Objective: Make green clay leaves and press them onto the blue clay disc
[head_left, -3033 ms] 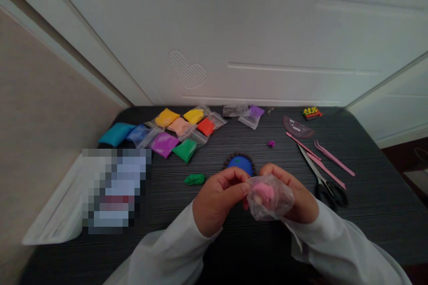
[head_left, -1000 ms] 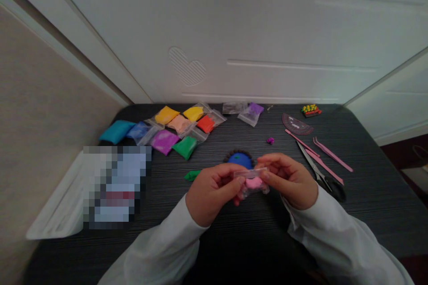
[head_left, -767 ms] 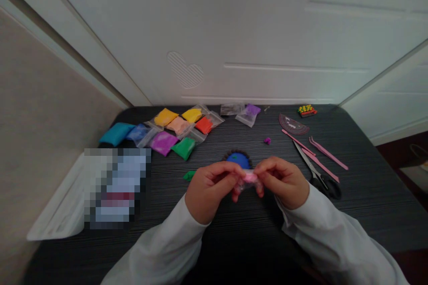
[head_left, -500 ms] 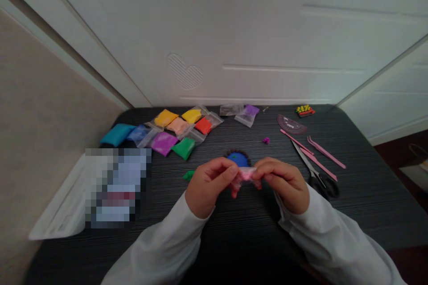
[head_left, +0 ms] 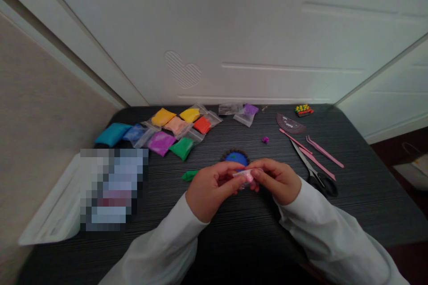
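Observation:
Between my two hands is a small clear plastic bag of pink clay point(head_left: 248, 178). My left hand point(head_left: 214, 189) pinches the bag's left side between thumb and fingers. On its right side, my right hand point(head_left: 276, 180) grips it, thumb pressed on the pink part. Just behind the fingers lies a blue disc with a brown beaded rim point(head_left: 236, 158) and a bit of green on top; its near edge is hidden by my hands. A green clay piece point(head_left: 189, 175) shows beside my left hand. Farther back sits a small purple clay lump point(head_left: 265, 140).
Several bags of coloured clay point(head_left: 162, 142) lie at the back left, near a pixelated area. Black-handled scissors point(head_left: 312, 171), pink tweezers point(head_left: 324, 151), pink tools point(head_left: 317, 163) and a half-round ruler point(head_left: 290, 124) lie at right. A yellow-and-red clay piece point(head_left: 303, 110) sits behind them.
My hands have turned the bag so its pink part faces up more. The right thumb has moved onto it, and the fingers have drawn closer together. The view has shifted slightly.

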Available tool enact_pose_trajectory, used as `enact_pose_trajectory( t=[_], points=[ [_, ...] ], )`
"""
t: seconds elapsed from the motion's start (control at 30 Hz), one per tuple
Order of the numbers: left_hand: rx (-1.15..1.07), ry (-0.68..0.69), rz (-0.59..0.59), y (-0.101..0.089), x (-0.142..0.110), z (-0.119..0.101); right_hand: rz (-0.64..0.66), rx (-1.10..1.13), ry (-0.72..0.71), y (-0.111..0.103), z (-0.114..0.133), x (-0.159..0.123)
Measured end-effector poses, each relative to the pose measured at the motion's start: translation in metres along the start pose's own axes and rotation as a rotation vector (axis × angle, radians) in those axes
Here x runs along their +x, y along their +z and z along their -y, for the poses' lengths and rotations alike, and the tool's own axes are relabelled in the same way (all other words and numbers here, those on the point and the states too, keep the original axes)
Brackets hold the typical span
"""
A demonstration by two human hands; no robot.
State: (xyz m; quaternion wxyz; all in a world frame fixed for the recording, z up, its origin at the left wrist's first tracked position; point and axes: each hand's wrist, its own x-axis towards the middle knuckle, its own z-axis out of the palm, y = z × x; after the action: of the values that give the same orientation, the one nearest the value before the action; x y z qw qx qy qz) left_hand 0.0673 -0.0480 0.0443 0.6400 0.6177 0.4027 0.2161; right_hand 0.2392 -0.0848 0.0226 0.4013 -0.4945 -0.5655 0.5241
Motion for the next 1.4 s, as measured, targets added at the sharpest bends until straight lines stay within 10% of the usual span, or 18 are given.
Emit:
enact_pose_trajectory(
  t=[0.43, 0.63, 0.83, 1.1, 1.4],
  points=[
    [0.346, 0.161, -0.138, 0.007, -0.005, -0.001, -0.113, -0.420, -0.251, -0.002, 0.008, 0.001],
    [0.253, 0.209, -0.330, -0.012, -0.015, 0.001, -0.452, -0.738, -0.168, -0.058, 0.008, 0.040],
    [0.706, 0.260, -0.546, -0.060, -0.041, 0.017, -0.586, -0.920, -0.023, -0.105, -0.012, 0.082],
    [1.079, 0.233, -0.269, -0.066, -0.027, 0.058, -0.645, -0.978, -0.046, -0.118, -0.023, 0.097],
    [0.726, 0.121, -0.461, -0.055, -0.025, 0.044, -0.547, -1.009, -0.487, -0.079, 0.014, 0.037]
  ],
)
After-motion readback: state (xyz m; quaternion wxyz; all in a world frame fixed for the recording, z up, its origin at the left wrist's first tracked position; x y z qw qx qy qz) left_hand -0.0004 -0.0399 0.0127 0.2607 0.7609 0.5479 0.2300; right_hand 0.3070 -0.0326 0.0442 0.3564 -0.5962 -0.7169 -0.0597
